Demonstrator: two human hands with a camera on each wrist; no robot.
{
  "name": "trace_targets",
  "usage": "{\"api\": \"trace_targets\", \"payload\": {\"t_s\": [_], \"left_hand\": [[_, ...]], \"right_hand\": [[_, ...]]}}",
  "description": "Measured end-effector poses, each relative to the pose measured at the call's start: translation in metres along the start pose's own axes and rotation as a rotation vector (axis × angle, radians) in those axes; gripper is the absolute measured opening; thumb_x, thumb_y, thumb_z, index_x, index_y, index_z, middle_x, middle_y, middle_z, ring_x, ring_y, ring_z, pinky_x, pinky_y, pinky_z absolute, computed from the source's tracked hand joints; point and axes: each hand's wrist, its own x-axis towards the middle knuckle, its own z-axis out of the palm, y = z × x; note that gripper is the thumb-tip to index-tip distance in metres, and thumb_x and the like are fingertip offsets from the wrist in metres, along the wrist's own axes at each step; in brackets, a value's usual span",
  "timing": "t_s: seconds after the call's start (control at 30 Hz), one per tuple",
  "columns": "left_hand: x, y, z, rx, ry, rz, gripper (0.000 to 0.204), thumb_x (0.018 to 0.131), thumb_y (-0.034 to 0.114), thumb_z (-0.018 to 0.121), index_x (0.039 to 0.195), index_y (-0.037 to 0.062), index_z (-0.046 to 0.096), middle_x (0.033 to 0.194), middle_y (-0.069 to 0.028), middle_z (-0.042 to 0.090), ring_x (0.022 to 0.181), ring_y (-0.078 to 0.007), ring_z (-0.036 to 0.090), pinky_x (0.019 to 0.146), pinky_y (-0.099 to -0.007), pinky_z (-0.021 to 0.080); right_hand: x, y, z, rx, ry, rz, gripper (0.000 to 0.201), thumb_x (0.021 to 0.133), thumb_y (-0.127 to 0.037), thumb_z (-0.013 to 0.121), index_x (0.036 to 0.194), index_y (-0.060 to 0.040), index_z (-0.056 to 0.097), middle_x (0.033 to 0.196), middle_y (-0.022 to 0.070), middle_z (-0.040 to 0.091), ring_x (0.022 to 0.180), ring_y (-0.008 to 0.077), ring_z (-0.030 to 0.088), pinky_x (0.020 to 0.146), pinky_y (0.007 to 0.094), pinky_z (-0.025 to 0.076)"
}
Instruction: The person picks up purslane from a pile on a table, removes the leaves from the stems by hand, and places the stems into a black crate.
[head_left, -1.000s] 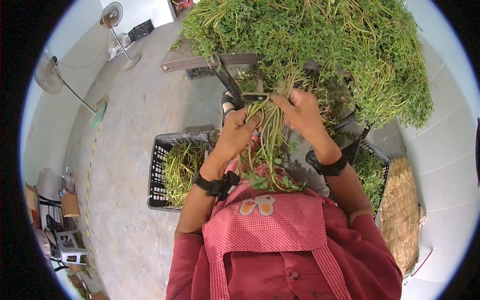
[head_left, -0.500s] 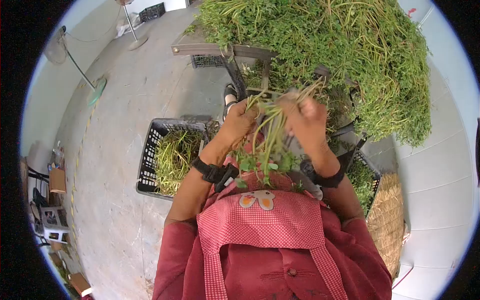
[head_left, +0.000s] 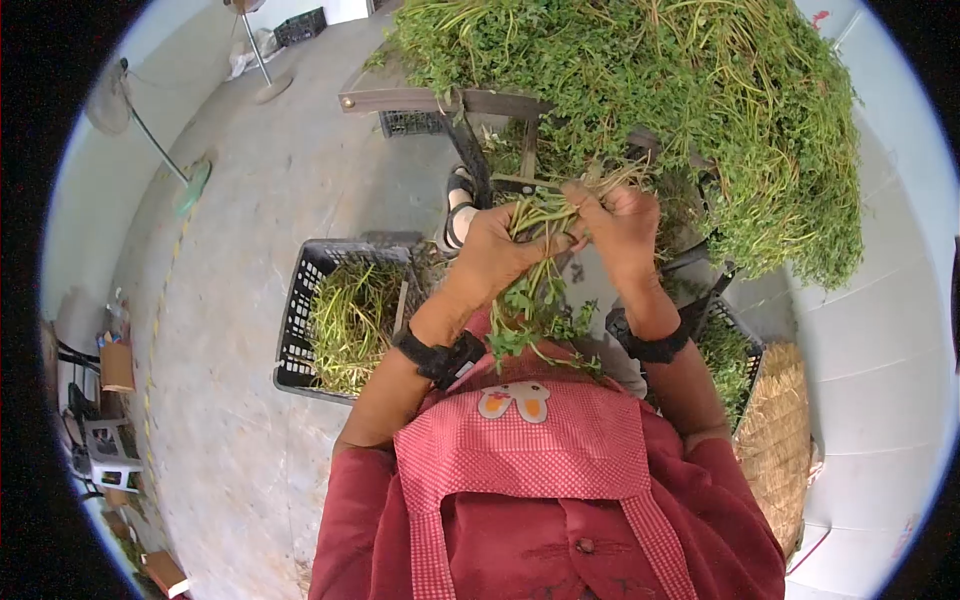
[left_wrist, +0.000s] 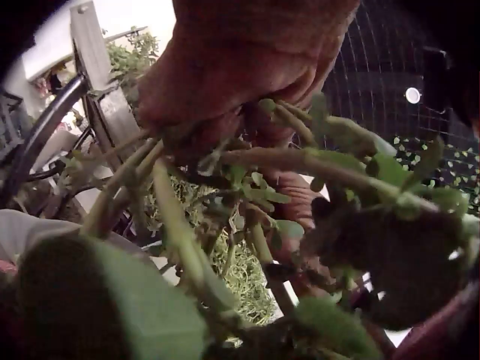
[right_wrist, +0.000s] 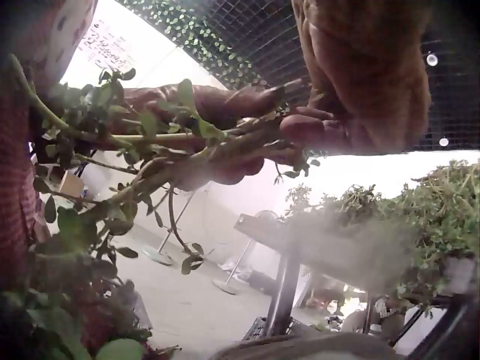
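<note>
A bunch of leafy green stems (head_left: 540,305) hangs in front of the apron, leaves downward. My left hand (head_left: 492,258) grips the stems, its thumb lying across them. Close beside it, my right hand (head_left: 622,230) pinches the bunch near its pale root ends (head_left: 612,178), which stick out up and to the right. In the left wrist view, thick stems (left_wrist: 180,225) run out from under the fingers, with leaves close to the camera. From the right wrist, both hands show at the upper end of the bunch (right_wrist: 172,161).
A large heap of greens (head_left: 640,80) covers the table (head_left: 440,100) ahead. A black crate (head_left: 290,350) of stems stands on the floor at left; another crate (head_left: 757,365) of greens is at right, beside a straw mat (head_left: 780,450). Fans (head_left: 195,185) stand far left.
The right hand, blurred in motion half a second ago, has come closer to the left. The left thumb now lies across the stems, which earlier hung longer between the hands. The head view has shifted.
</note>
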Motion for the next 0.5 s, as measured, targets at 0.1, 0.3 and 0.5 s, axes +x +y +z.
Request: {"api": "trace_targets", "payload": {"t_s": [0.1, 0.3, 0.5], "left_hand": [[0.002, -0.004, -0.002, 0.125, -0.005, -0.064, 0.023, 0.081, 0.008, 0.064, 0.102, -0.0003, 0.06, 0.08, 0.0017, 0.062, 0.07, -0.0039, 0.052, 0.064, -0.0215, 0.046], [0.002, -0.005, -0.006, 0.158, -0.104, -0.083, 0.021, 0.083, 0.007, 0.059, 0.103, 0.0005, 0.059, 0.081, 0.0008, 0.059, 0.071, -0.0057, 0.049, 0.065, -0.0237, 0.044], [0.009, -0.03, -0.008, 0.629, -0.08, 0.386, 0.016, 0.086, 0.012, 0.054, 0.097, 0.0006, 0.052, 0.075, -0.0044, 0.055, 0.064, -0.0126, 0.05, 0.059, -0.0292, 0.043]], "right_hand": [[-0.003, -0.003, -0.001, -0.051, -0.028, 0.028, 0.034, 0.078, -0.024, 0.068, 0.061, 0.0009, 0.055, 0.049, 0.0063, 0.055, 0.043, 0.0095, 0.056, 0.038, 0.0239, 0.043], [0.009, 0.024, -0.008, -0.29, -0.099, -0.28, 0.04, 0.081, -0.028, 0.065, 0.059, 0.0028, 0.05, 0.045, 0.0086, 0.05, 0.04, 0.012, 0.05, 0.037, 0.029, 0.038], [-0.002, 0.001, -0.013, -0.208, -0.175, -0.028, 0.041, 0.081, -0.029, 0.064, 0.064, 0.0058, 0.051, 0.048, 0.0154, 0.047, 0.044, 0.0194, 0.051, 0.043, 0.0345, 0.039]]}}
